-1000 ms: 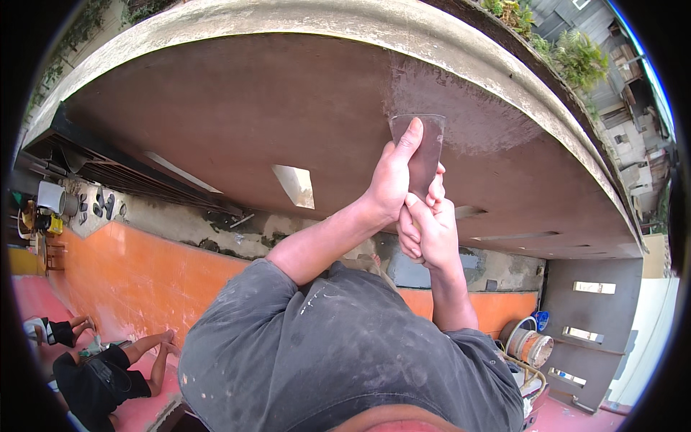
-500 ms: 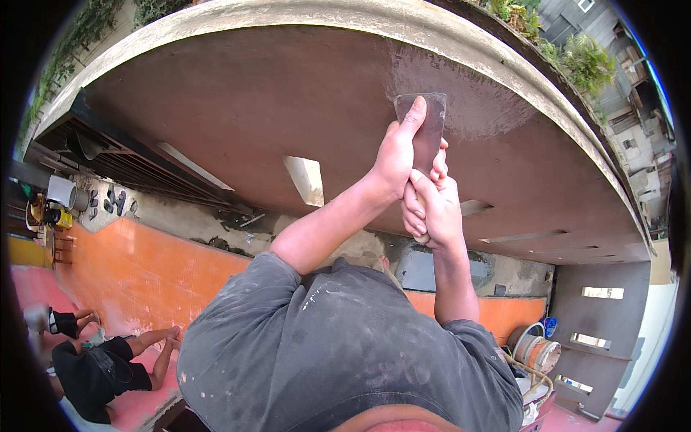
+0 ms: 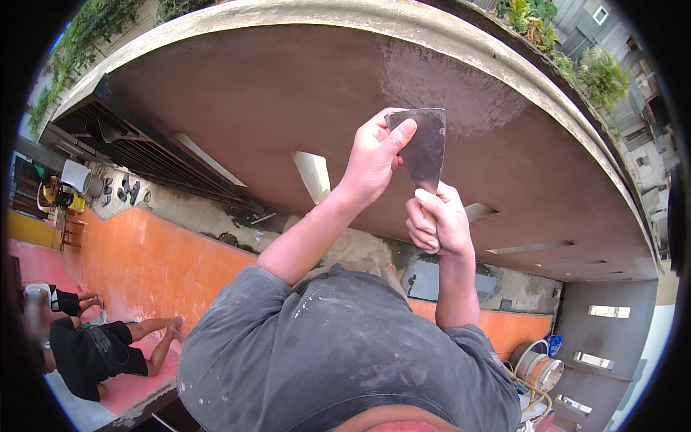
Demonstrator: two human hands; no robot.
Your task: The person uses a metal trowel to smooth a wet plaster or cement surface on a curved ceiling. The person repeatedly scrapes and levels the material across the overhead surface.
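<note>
A putty knife [image 3: 423, 153] with a wide, dark metal blade is raised in front of the brown wall [image 3: 237, 86]. My right hand [image 3: 441, 219] is wrapped round its light handle. With thumb on the face and fingers behind, my left hand [image 3: 380, 153] grips the blade by its left edge near the wide end. Behind the blade, a lighter, damp-looking patch [image 3: 450, 90] spreads over the upper wall.
Slots such as this opening [image 3: 312, 175] cut through the wall. A dark metal grille [image 3: 137, 140] stands at left. Two people, one in black clothes [image 3: 93, 353], are at lower left on the pink floor. Buckets [image 3: 540, 371] stand at lower right. Orange floor [image 3: 158, 266] lies below.
My left hand has moved left and slightly down, from along the blade to its left edge. The putty knife has dropped a little, and its wide end has turned slightly.
</note>
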